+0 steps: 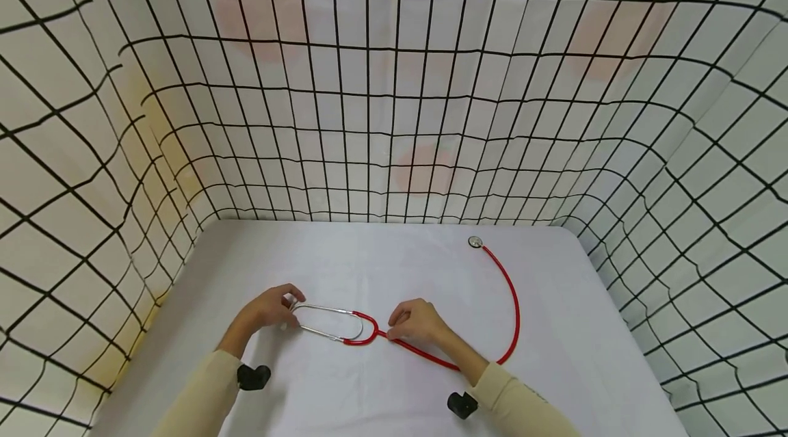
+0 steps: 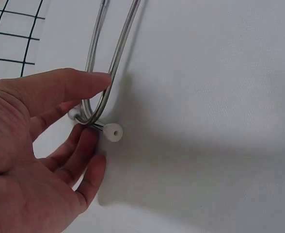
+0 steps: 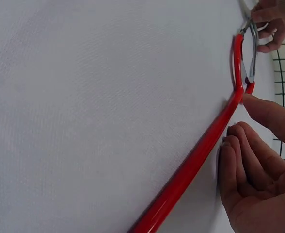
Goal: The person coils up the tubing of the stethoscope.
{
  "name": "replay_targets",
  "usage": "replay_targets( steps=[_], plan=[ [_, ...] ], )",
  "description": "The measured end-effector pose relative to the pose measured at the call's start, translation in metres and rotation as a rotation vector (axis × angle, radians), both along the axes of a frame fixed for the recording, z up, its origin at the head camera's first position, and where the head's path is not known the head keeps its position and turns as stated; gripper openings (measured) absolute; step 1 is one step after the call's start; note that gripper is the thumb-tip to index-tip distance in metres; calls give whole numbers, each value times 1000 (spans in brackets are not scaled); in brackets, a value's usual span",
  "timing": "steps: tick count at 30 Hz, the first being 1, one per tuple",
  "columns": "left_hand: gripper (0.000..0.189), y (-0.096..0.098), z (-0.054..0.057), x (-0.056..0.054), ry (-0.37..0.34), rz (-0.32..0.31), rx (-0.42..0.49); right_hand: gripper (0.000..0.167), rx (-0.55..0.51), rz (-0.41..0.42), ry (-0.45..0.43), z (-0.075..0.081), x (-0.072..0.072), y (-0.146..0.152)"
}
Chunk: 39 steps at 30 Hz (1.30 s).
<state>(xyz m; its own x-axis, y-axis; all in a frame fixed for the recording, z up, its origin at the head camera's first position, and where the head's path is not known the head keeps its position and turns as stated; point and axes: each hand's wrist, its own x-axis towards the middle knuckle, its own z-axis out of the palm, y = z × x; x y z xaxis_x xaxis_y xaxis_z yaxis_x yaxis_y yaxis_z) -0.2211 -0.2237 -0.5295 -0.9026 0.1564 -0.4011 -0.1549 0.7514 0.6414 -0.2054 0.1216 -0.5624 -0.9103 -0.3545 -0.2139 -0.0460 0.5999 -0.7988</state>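
Observation:
A stethoscope with red tubing point(image 1: 516, 307) and silver metal ear tubes point(image 1: 326, 308) lies stretched across the white table. At its left end my left hand point(image 1: 276, 307) holds the bent ear tubes between thumb and fingers. White eartips point(image 2: 113, 132) stick out by the fingers in the left wrist view. My right hand point(image 1: 420, 321) is at the red fork of the tubing, fingers loosely bent beside it. In the right wrist view its thumb point(image 3: 268, 114) touches the tubing just below the fork. The round chestpiece point(image 1: 475, 242) lies at the far right.
White cloth covers the table point(image 1: 345, 396). Black wire grid point(image 1: 394, 102) walls rise at the back and both sides, with white sheeting behind. Dark wrist-worn devices point(image 1: 254, 377) sit below both wrists.

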Motion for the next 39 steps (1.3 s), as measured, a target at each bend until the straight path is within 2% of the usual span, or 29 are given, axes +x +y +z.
replay_targets(
  steps=[9, 16, 39],
  plan=[
    [48, -3, -8, 0, -33, -8, 18, 24, 60, 85, -3, -3, 3, 0],
    [47, 3, -6, 2, -5, 2, 10, 23, 98, 156, -25, 1, 5, 7],
    [49, 8, 0, 3, 12, -26, -35, 20, 110, 151, -57, 4, 5, 15]
  ],
)
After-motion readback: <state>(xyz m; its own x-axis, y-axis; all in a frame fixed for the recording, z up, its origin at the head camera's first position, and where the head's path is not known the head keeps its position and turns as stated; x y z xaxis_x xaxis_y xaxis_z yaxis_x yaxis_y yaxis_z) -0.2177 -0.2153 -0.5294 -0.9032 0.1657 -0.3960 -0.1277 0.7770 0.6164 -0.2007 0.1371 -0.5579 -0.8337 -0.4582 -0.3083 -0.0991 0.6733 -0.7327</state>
